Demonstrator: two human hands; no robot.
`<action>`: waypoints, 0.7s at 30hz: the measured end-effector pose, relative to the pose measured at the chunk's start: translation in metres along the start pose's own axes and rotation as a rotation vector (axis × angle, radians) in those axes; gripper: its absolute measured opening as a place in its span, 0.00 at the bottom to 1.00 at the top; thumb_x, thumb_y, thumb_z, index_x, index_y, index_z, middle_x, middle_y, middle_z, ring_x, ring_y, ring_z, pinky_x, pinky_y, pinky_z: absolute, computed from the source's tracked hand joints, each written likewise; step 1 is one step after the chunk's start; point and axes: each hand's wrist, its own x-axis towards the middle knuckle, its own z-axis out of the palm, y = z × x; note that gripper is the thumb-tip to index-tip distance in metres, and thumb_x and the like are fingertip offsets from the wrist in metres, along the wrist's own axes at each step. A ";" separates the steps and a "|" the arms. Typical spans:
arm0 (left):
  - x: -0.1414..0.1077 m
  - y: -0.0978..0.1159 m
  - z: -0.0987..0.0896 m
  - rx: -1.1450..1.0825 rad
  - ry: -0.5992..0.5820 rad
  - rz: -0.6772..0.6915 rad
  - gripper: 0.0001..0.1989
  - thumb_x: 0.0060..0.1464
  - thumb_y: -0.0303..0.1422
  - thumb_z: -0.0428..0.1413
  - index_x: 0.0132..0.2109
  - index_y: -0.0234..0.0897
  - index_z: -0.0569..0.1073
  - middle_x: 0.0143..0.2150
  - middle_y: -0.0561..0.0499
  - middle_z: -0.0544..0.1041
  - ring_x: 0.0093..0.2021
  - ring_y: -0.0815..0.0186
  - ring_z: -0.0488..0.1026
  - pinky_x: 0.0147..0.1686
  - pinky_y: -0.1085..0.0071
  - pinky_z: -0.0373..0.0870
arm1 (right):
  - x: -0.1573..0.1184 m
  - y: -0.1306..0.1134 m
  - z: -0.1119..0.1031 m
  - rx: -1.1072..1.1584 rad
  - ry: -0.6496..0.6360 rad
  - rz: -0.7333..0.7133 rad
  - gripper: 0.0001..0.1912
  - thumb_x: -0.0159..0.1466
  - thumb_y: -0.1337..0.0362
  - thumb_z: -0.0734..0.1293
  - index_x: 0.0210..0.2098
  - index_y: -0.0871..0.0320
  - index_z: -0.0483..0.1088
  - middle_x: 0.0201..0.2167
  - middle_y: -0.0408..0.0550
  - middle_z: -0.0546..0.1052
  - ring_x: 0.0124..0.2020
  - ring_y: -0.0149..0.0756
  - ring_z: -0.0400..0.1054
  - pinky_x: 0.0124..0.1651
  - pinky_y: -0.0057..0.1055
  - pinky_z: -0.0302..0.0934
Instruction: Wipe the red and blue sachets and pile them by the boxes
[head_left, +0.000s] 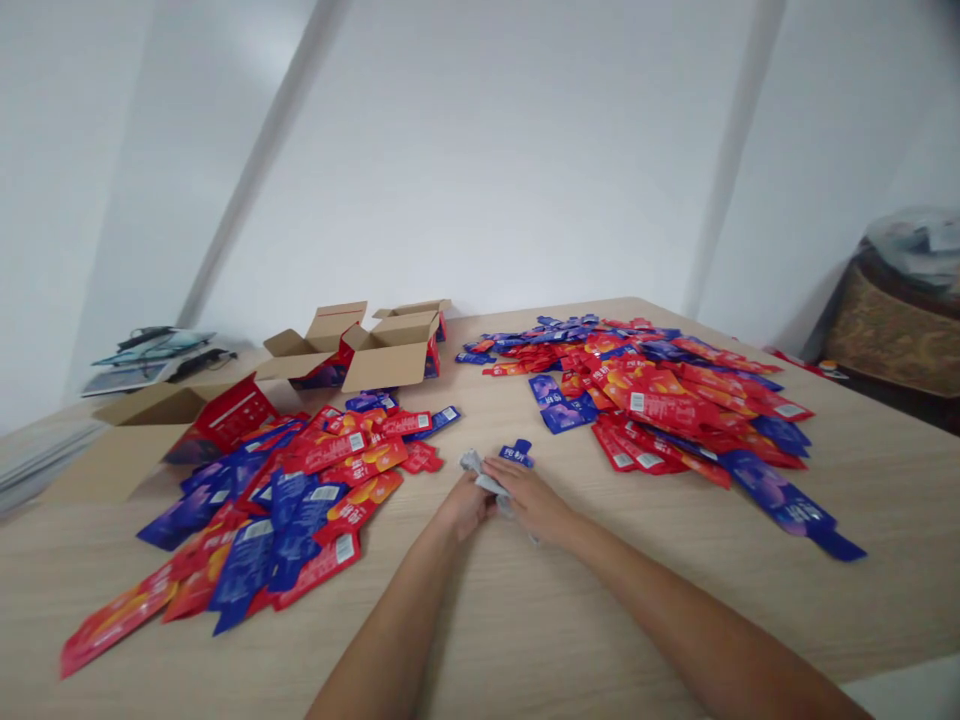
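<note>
1. Pressing the crumpled grey cloth (474, 462) between both hands calls for light, even pressure, I judge, so that it doesn't bunch further or slip out at one side. It sits just over the worktop (600, 620), or on it; I cannot tell which.
2. My left hand (466, 505) is curled in at the cloth's near side; its fingers are partly hidden, so I cannot tell how far this grip closes. My right hand (536, 500) lies across the cloth from the other side, fingers fairly straight and together, thumb out of sight; I cannot tell whether it pinches the cloth or only covers it.
3. A single blue packet (516, 453) lies just beyond my right fingers. Small, low movements look best, as a wide sweep could nudge it.
4. Farther left spreads a loose pile of red and blue packets (322, 490); to the right is a larger, higher heap (645, 390). Its slippery-looking layers might slide if my forearm brushed them, so I'd better work in the gap between.
5. Behind the left pile stand open cardboard boxes (386, 365), flaps splayed, with another open box (232, 415) beside it. They seem well outside my reach here, so my elbows have room.
</note>
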 end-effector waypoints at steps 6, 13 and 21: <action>-0.013 0.009 0.003 0.191 -0.084 -0.104 0.12 0.51 0.19 0.53 0.44 0.25 0.73 0.35 0.38 0.79 0.33 0.57 0.78 0.36 0.63 0.75 | -0.001 0.052 -0.033 -0.258 0.059 0.302 0.30 0.55 0.79 0.56 0.56 0.64 0.66 0.58 0.57 0.66 0.61 0.40 0.57 0.63 0.41 0.48; -0.016 0.010 0.005 0.193 -0.152 -0.128 0.12 0.56 0.25 0.51 0.46 0.24 0.71 0.37 0.34 0.78 0.35 0.53 0.78 0.38 0.59 0.75 | -0.009 0.052 -0.031 -0.098 0.336 0.326 0.33 0.52 0.79 0.54 0.55 0.59 0.67 0.55 0.50 0.70 0.58 0.37 0.60 0.61 0.42 0.53; -0.007 0.007 -0.001 -0.053 -0.079 -0.075 0.11 0.62 0.31 0.47 0.43 0.29 0.71 0.36 0.42 0.78 0.34 0.62 0.77 0.38 0.66 0.74 | 0.001 0.011 -0.011 0.406 0.064 0.099 0.27 0.45 0.76 0.56 0.39 0.55 0.78 0.48 0.48 0.76 0.53 0.38 0.66 0.59 0.43 0.55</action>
